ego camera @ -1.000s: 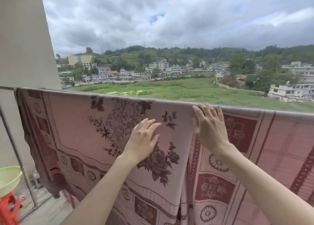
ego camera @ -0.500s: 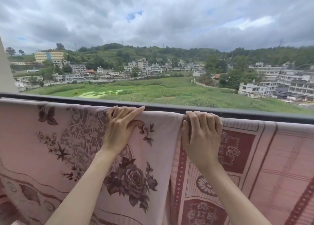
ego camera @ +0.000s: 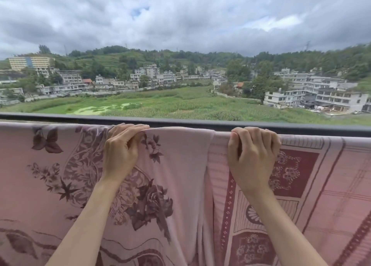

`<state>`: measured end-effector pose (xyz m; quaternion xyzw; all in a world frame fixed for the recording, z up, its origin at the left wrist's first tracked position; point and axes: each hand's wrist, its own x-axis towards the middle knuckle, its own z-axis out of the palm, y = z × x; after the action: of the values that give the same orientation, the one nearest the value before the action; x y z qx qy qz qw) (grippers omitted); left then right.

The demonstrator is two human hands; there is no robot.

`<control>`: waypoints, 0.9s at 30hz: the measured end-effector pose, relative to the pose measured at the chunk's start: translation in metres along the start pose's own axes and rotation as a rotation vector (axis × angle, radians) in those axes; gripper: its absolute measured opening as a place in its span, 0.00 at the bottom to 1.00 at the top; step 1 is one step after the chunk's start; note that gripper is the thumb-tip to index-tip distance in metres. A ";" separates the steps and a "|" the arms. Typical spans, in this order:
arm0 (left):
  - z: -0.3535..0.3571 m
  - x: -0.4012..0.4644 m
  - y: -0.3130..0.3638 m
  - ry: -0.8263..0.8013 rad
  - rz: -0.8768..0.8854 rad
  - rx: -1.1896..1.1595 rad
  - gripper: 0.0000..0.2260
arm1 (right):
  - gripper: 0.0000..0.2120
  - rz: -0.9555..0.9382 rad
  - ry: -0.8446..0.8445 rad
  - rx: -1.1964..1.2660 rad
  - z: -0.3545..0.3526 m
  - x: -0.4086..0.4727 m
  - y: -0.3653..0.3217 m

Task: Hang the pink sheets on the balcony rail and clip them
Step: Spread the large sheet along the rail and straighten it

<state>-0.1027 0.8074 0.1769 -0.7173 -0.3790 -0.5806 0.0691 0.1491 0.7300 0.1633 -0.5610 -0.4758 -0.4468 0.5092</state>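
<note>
Pink woven sheets already draped over the balcony rail (ego camera: 200,123): floral sheet (ego camera: 50,175) on the left, geometric-bordered sheet (ego camera: 321,175) on the right, edges overlapping mid-frame. Hanging looks done; clipping isn't, no clips visible anywhere. Left hand (ego camera: 120,151) has fingers curled together, pinching up a fold at the floral sheet's top edge. Right hand (ego camera: 251,153) grips the other sheet's top edge, fingers curled tight side by side. Cloth soft, thin, falls in loose vertical folds; rail dark, straight, smooth.
</note>
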 end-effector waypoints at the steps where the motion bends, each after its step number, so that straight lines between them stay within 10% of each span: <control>1: -0.004 0.002 -0.008 0.028 -0.064 0.027 0.09 | 0.12 0.003 0.002 -0.001 0.003 0.000 0.002; 6: 0.023 0.016 -0.008 0.032 -0.238 0.127 0.12 | 0.13 0.024 0.000 -0.014 0.029 -0.001 0.012; 12: 0.099 0.012 0.041 -0.202 0.256 0.074 0.17 | 0.17 0.034 -0.019 -0.024 0.063 -0.003 0.031; 27: 0.146 0.033 -0.004 -0.089 0.035 0.003 0.07 | 0.15 0.055 -0.073 -0.012 0.103 -0.008 0.067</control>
<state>0.0098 0.9045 0.1586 -0.7489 -0.3701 -0.5461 0.0635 0.2160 0.8300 0.1376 -0.5927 -0.4758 -0.4148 0.5002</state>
